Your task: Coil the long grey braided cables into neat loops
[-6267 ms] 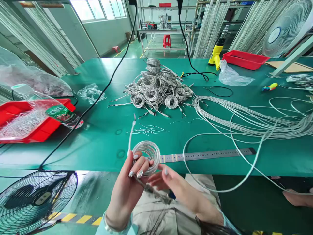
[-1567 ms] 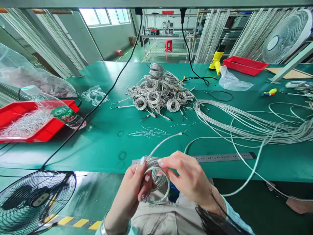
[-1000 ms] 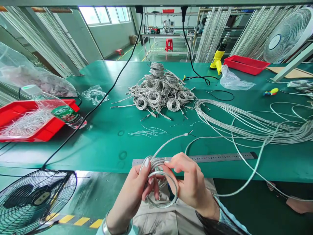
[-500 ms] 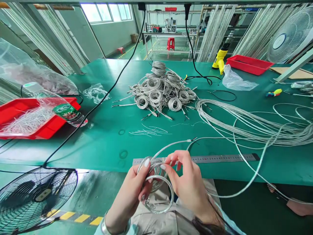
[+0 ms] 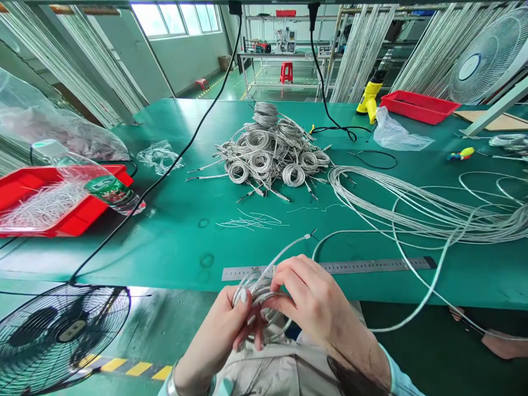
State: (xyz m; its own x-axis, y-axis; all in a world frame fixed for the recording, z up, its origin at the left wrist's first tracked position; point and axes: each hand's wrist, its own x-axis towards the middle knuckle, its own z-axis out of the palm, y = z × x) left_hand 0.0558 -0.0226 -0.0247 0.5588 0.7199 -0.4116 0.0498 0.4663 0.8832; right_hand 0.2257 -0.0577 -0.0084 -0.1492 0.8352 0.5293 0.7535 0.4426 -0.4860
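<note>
Close to the table's front edge, a coil of silvery cable is held between my two hands. My left hand is closed around its left side, thumb pressed on top. My right hand pinches the cable at the coil's right side, its fingertips partly hidden. One cable end with bare dark wires sticks up and away from the coil. Behind my hands a steel ruler lies flat on the green table. Farther back rises a pile of similar cable coils.
Loose long cable spreads across the right. Thin white strands lie mid-table. At left are a red tray and a tilted plastic bottle. A black cord hangs across. A yellow heat gun stands at the back.
My right hand has turned inward and its fingers have moved into the coil. The loose loop below the coil has drawn in, and the cable end has shifted slightly left.
</note>
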